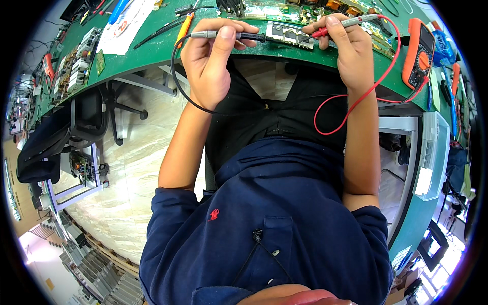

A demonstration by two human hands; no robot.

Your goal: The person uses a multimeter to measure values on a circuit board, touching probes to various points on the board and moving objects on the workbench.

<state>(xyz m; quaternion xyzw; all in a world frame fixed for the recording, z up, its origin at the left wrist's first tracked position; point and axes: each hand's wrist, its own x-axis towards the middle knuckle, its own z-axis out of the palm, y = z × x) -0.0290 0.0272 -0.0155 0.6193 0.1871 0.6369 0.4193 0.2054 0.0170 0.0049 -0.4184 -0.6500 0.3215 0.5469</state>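
My left hand (209,61) is closed on a black test probe (250,36) with a grey end, its black cable looping down beside my wrist. In my right hand (353,51) is a red test probe (320,33), also with a grey end. Both probes point inward at a white and silver electronic module (288,35) near the bench edge. Whether the tips touch its contacts is too small to tell. The red cable (394,56) runs past my right forearm to an orange and black multimeter (419,55) standing on the right.
Circuit boards (274,11) line the back of the green bench (152,61). An orange-handled tool (184,29) and a white sheet (124,30) lie left of my left hand. More modules (81,66) stand farther left. A black office chair (91,114) is on the floor at left.
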